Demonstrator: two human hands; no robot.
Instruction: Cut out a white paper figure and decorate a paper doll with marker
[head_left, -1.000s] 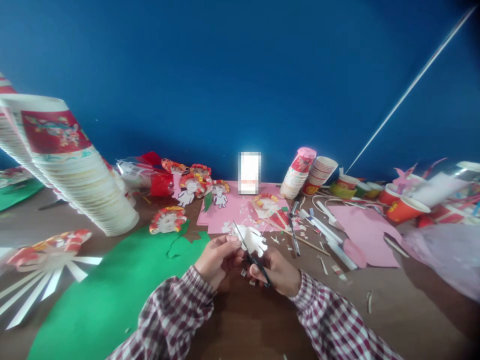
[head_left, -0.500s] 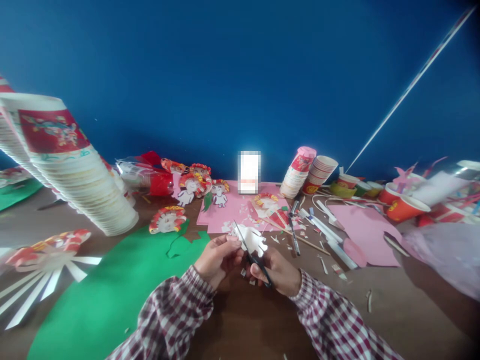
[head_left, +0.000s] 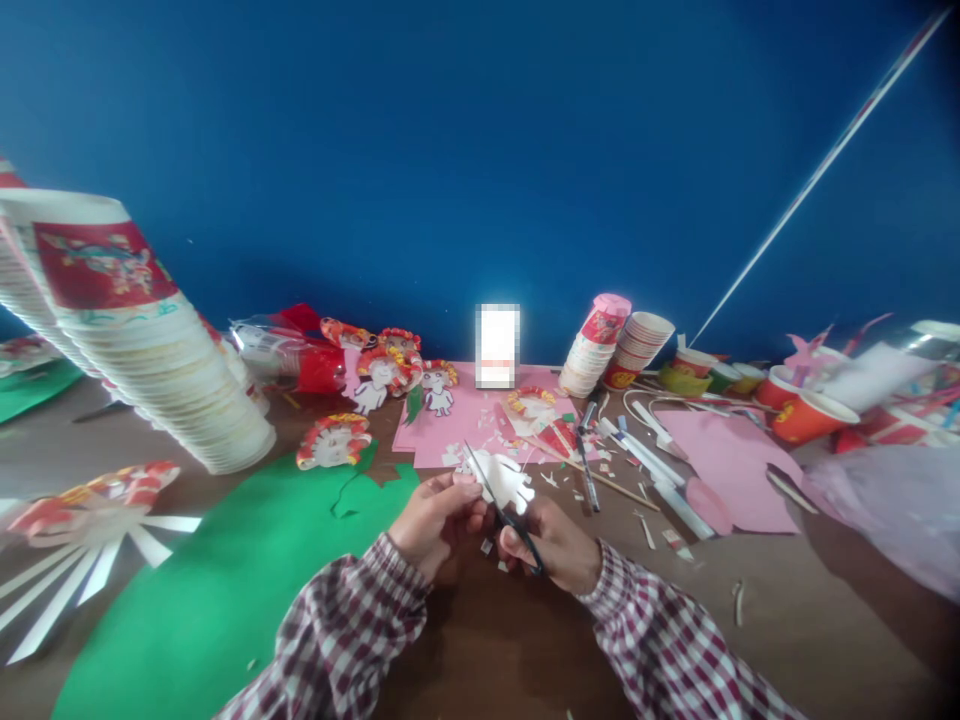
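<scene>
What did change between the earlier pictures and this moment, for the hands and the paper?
Almost nothing. The right hand still works the black scissors at the white paper cutout, and the left hand still pinches that cutout at its left edge; both keep their places over the table. Only the view shifted a little. The green sheet and the cup stack lie as before.

The cup stack [head_left: 150, 330] runs off the left edge; behind the pink sheet [head_left: 480, 425], a blurred-out rectangle [head_left: 497, 345] is unreadable.
</scene>
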